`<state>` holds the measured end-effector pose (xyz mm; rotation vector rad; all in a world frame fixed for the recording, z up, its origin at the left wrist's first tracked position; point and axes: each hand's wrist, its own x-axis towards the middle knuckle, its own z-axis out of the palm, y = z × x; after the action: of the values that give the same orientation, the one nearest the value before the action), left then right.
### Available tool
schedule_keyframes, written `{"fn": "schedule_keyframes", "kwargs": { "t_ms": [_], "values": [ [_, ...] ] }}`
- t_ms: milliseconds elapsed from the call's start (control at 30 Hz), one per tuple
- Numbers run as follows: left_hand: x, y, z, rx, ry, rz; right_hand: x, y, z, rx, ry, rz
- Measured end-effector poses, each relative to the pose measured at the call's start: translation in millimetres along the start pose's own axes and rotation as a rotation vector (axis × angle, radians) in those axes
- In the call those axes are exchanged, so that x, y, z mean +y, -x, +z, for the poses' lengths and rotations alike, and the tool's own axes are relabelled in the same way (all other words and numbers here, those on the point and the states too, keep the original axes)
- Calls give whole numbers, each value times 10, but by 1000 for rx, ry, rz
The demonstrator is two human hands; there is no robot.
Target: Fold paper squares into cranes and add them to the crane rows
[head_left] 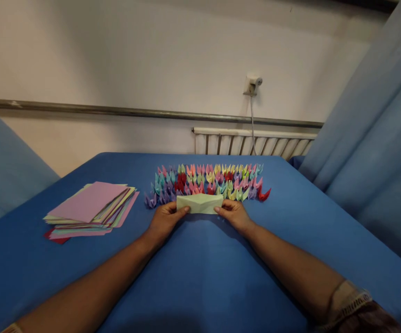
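Observation:
A pale green sheet of paper (200,203), partly folded into a long strip with diagonal creases, is held just above the blue table (200,277). My left hand (165,218) pinches its left end and my right hand (234,214) pinches its right end, thumbs on top. Directly behind the paper stand several rows of small folded paper cranes (207,182) in many colours, with one red crane (264,194) at the right end.
A stack of coloured paper sheets (91,208) with a pink one on top lies at the left of the table. Blue curtains (370,138) hang at the right and left. A radiator (252,141) and a wall plug with cable (252,85) are behind.

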<state>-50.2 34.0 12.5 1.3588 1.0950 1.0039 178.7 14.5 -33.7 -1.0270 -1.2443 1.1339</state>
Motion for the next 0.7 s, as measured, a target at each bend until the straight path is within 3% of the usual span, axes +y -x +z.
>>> {"fn": "schedule_keyframes", "kwargs": {
  "t_ms": [367, 700],
  "values": [
    [3, 98, 107, -40, -168, 79, -7, 66, 116, -11, 10, 6],
    [116, 228, 229, -146, -414, 363, -42, 155, 253, -39, -50, -6]
  ]
}}
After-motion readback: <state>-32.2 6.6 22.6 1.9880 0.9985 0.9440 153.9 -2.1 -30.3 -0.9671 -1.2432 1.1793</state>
